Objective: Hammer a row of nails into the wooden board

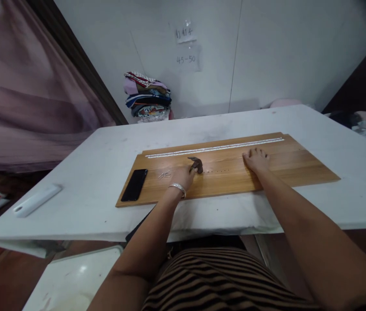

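My left hand (183,176), with a silver bracelet at the wrist, is closed around a claw hammer (197,164) close to its head. The hammer is low over a wooden board (280,162); whether it touches the wood I cannot tell. A row of small dark points (217,171) runs along the board to the right of the hammer head. Several loose nails (165,175) lie to the left of my left hand. On the right part of the board rests my right hand (257,160), its fingers spread and holding nothing.
A black phone (134,185) lies at the board's left end. Two narrow pale strips (215,149) stretch along its far side. On the white table (88,166) is a long white object (36,201). Folded cloths (148,97) are stacked by the wall.
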`<action>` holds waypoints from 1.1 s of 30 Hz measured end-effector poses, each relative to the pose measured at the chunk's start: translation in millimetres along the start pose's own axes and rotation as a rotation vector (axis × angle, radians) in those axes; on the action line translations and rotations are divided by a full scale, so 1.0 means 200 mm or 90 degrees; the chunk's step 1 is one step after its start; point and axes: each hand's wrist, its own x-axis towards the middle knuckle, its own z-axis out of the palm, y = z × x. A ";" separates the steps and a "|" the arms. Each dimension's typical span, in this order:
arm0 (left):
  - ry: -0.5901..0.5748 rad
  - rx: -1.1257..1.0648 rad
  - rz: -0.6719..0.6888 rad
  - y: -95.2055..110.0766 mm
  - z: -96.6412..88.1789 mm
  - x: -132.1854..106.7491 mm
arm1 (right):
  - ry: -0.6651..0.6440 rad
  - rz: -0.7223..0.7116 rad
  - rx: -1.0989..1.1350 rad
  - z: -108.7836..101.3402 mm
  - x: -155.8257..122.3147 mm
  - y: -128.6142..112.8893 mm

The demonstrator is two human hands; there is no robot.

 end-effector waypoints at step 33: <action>-0.070 0.082 -0.017 0.05 -0.05 0.00 | 0.017 0.005 -0.008 0.02 0.02 0.02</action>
